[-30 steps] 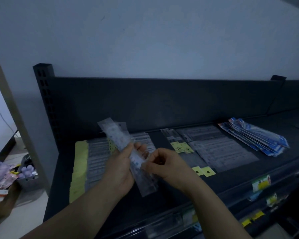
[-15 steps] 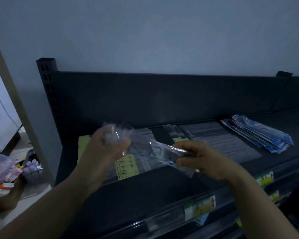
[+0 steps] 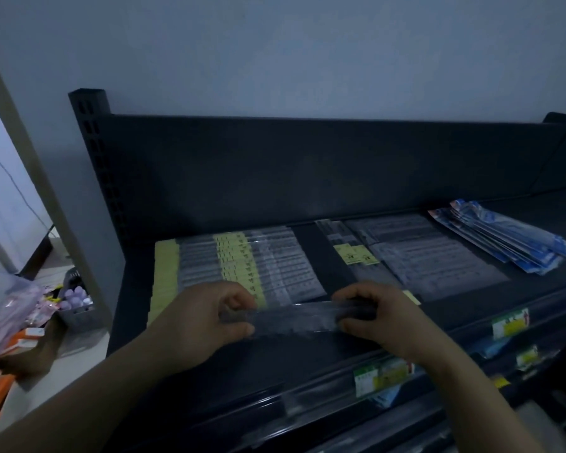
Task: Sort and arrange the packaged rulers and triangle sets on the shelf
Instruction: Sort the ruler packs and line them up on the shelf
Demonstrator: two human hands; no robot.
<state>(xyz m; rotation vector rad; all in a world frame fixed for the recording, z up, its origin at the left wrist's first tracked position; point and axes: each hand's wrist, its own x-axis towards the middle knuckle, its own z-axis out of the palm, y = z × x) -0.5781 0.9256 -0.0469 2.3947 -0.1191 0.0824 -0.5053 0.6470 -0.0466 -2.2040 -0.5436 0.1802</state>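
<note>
A clear packaged ruler lies crosswise just above the front of the dark shelf. My left hand pinches its left end and my right hand grips its right end. Right behind my hands sits a row of packaged rulers with yellow labels. Further right lie flat clear packs of triangle sets and a narrow pack with a yellow tag. A fanned pile of blue packs lies at the far right.
The shelf's tall dark back panel rises behind the goods. Price tags hang on the front rail, with lower shelves below. To the left, on the floor, stand a grey basket of small purple items and orange and pink bags.
The ruler pack, first held upright and then tilted between my hands, is now level and lower, in front of the left row. My hands have spread to its two ends.
</note>
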